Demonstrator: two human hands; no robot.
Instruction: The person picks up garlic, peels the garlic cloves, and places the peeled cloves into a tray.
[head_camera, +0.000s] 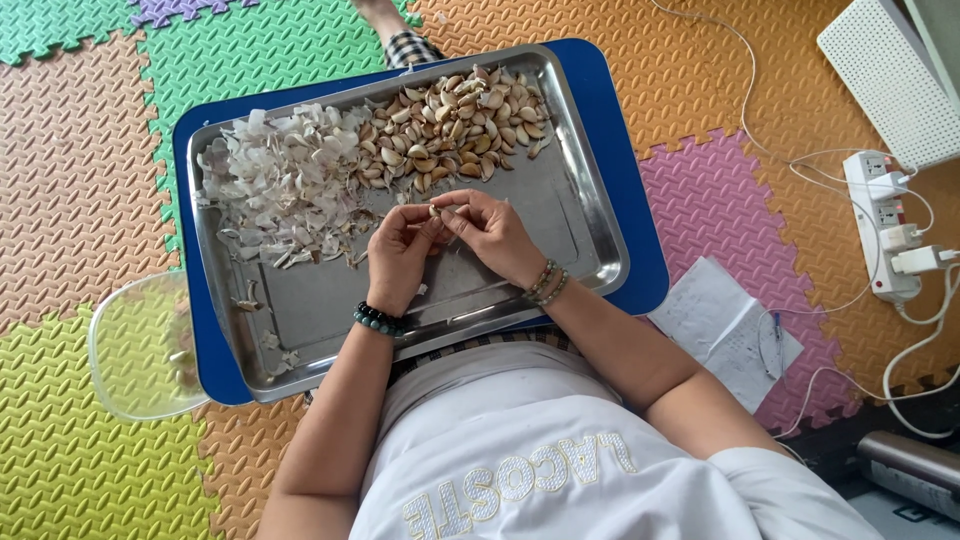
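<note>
floor: coloured foam mats (90, 170)
tray (590, 250): garlic cloves (455, 125) far edge, skins (285, 185) left
left hand (398, 255): pinching clove (436, 211)
right hand (492, 235): pinching same clove

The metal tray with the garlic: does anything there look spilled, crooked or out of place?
Mostly tidy. The metal tray sits askew on the blue board. Cloves and peeled skins keep separate heaps, with a few scraps strewn near the tray's corner. Both hands, left hand and right hand, pinch one clove.

Both hands (445, 235) pinching garlic clove (436, 210), steel tray (590, 240)
</note>
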